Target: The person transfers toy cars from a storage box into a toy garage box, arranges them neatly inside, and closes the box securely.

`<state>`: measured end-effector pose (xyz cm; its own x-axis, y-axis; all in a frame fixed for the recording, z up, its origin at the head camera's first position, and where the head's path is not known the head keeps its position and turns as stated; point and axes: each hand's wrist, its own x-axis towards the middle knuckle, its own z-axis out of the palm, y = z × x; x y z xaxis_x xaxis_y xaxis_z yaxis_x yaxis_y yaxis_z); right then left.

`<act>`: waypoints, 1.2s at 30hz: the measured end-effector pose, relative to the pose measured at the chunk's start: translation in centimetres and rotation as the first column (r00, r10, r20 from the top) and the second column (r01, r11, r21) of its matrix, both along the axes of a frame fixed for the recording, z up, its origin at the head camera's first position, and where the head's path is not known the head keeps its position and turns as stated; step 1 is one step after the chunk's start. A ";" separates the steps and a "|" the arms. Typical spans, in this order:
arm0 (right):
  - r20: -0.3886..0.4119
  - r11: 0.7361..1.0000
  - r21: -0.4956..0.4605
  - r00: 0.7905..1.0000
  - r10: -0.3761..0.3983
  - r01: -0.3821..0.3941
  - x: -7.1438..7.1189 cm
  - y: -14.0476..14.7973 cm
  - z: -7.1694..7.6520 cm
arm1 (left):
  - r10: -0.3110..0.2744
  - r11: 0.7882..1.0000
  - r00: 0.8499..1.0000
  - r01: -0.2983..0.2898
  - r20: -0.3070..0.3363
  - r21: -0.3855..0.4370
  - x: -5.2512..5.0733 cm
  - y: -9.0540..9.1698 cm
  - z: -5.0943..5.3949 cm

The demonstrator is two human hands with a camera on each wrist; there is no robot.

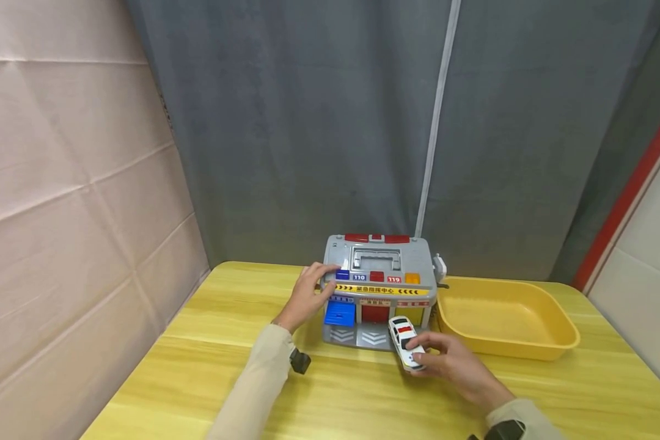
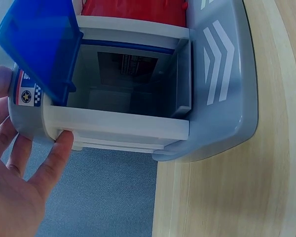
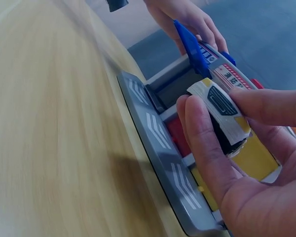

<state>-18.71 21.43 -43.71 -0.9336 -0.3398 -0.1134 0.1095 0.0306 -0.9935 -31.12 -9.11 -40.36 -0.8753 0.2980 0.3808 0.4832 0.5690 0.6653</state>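
Observation:
A grey toy garage with three coloured doors stands on the table. Its blue door is swung up, exposing a bay in which no vehicle shows. My left hand rests at the garage's upper left corner, one finger at the blue button and others touching the side wall. In front of the right-hand bay, my right hand pinches a white toy car with a red patch on its roof between thumb and fingers. The red door and yellow door are down.
A yellow plastic bin stands right of the garage, close to its side. The wooden table reaches a grey curtain at the back. A small white part sticks out from the garage's right side.

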 end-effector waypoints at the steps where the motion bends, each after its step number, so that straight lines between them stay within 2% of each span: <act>1: 0.003 1.000 -0.002 1.000 0.002 -0.002 -0.1 -0.2 -0.1 | 0.001 1.000 1.000 -0.001 0.000 0.000 0.0 0.0 0.0; 12: 0.048 0.998 -0.054 0.998 0.031 -0.028 -1.1 -2.6 -1.0 | 0.007 1.000 1.000 -0.007 -0.005 0.006 0.1 0.0 0.0; 24: 0.073 0.995 -0.096 0.997 0.013 -0.006 -1.3 -5.1 -1.4 | 0.012 1.000 1.000 -0.012 -0.013 0.009 0.0 0.1 0.0; 36: 0.140 0.995 -0.100 0.990 0.007 0.007 -1.7 -7.0 -1.3 | 0.008 1.000 1.000 -0.008 -0.001 0.009 0.0 0.0 -0.1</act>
<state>-20.43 14.38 -44.98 -0.9110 -0.3560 -0.2085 0.2478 -0.0681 -0.9664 -31.09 -9.07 -40.48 -0.8774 0.2875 0.3840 0.4791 0.5667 0.6703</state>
